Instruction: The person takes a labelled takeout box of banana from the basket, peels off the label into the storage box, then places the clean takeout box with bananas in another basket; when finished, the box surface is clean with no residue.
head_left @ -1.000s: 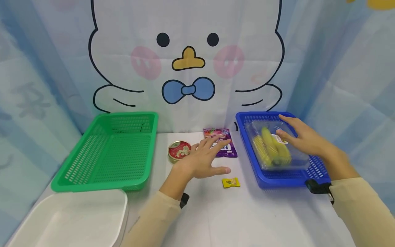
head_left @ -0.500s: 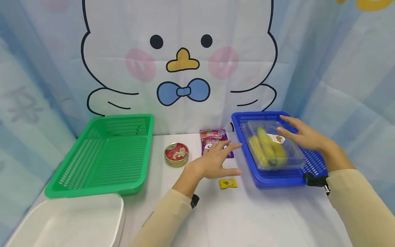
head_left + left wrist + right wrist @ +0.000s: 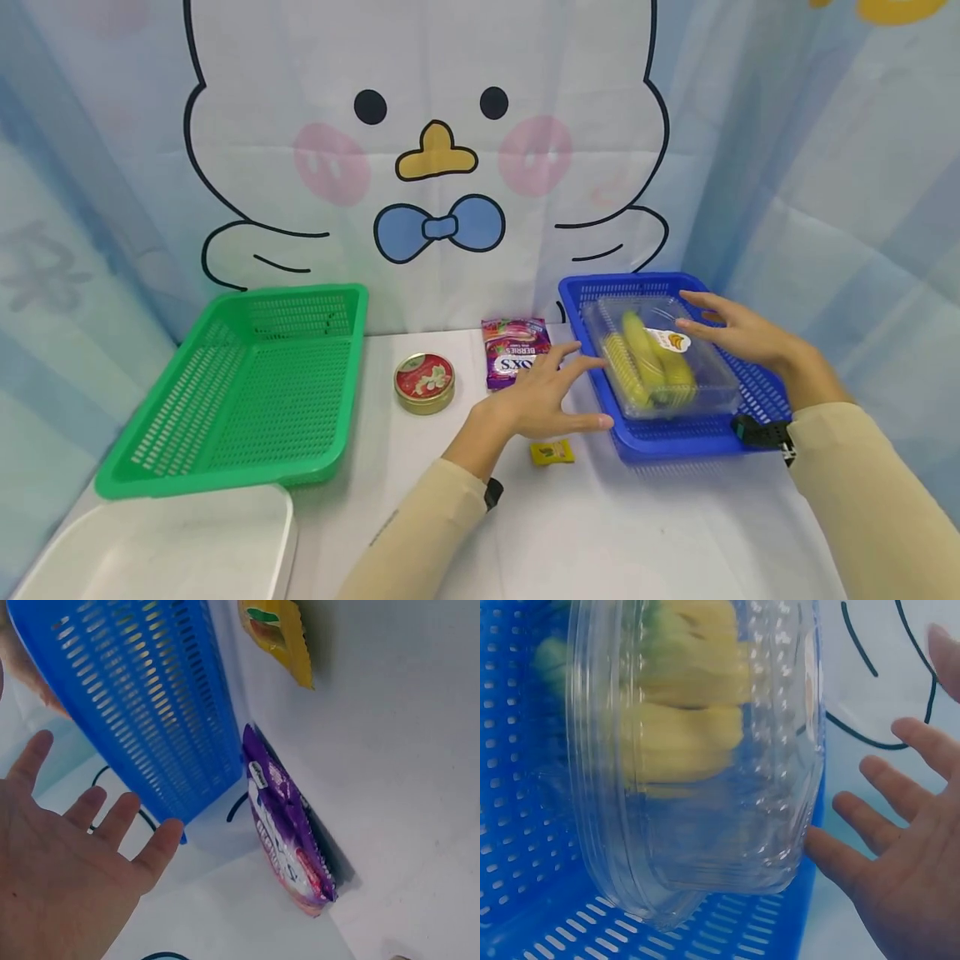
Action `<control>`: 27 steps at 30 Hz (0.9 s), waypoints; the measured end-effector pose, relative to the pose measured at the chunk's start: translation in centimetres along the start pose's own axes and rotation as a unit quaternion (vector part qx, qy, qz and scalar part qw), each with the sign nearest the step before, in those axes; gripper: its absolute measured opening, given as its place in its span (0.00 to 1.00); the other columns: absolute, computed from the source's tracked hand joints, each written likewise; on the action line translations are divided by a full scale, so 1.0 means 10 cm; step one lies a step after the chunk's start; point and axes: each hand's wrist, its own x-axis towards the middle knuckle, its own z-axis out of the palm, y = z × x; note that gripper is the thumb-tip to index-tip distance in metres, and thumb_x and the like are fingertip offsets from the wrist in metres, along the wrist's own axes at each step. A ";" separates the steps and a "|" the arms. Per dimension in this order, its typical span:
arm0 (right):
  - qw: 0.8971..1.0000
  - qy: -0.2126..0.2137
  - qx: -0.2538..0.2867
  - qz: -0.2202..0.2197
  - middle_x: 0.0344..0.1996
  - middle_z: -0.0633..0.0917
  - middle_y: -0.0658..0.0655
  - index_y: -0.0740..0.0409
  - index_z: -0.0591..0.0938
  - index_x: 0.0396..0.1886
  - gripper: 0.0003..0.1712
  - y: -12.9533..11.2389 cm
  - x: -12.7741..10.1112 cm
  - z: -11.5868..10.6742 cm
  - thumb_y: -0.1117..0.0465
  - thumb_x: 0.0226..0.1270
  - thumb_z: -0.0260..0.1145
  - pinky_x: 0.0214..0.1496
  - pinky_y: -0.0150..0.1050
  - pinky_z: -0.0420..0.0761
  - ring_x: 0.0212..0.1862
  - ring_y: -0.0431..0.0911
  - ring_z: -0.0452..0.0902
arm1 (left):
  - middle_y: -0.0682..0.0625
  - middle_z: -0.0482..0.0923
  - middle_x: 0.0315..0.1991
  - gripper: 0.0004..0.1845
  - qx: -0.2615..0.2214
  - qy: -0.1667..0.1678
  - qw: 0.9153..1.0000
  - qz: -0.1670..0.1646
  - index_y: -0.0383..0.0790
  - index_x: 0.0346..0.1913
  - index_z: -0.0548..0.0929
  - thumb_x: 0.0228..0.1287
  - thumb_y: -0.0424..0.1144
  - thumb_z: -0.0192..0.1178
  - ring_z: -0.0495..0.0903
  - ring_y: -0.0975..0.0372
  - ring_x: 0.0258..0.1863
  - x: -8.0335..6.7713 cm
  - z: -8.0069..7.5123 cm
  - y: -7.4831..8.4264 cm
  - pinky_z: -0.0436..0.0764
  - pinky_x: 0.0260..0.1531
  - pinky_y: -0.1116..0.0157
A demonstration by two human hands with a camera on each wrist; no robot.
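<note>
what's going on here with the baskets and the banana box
A person has both hands open at the blue basket, which holds a clear plastic box of bananas. The right hand hovers at the box's far side, the left hand reaches toward the basket's near wall. On the white table lie a purple candy bag, a round tin and a small yellow packet. The green basket holds nothing.

Clear ridged box (image 3: 660,367) of yellow bananas (image 3: 648,367) by the right hand (image 3: 738,333) sits in a blue slotted basket (image 3: 675,433); near the left hand (image 3: 540,400): purple-pink sweet bag (image 3: 513,350), yellow wrapper (image 3: 551,452), gold-rimmed red tin (image 3: 424,382), green basket (image 3: 255,392) beyond
</note>
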 end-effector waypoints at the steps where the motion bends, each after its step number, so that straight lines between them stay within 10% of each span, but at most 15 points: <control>1: 1.000 -0.002 0.001 0.001 0.82 0.47 0.69 0.51 0.47 0.85 0.48 0.01 -0.01 0.00 0.41 0.78 0.59 0.68 0.79 0.54 0.78 0.74 0.46 | 0.55 0.39 0.84 0.42 -0.002 -0.001 1.000 -0.001 0.73 0.79 0.56 0.64 0.73 0.58 0.45 0.51 0.83 0.01 0.01 0.00 0.57 0.72 0.33; 27: 0.996 -0.058 0.073 0.006 0.80 0.47 0.73 0.55 0.50 0.84 0.45 0.44 -0.02 -0.01 0.46 0.79 0.60 0.69 0.74 0.64 0.77 0.76 0.43 | 0.60 0.41 0.84 0.34 0.012 -0.003 1.000 -0.003 0.69 0.70 0.69 0.64 0.75 0.56 0.48 0.47 0.82 0.16 0.13 0.02 0.55 0.73 0.33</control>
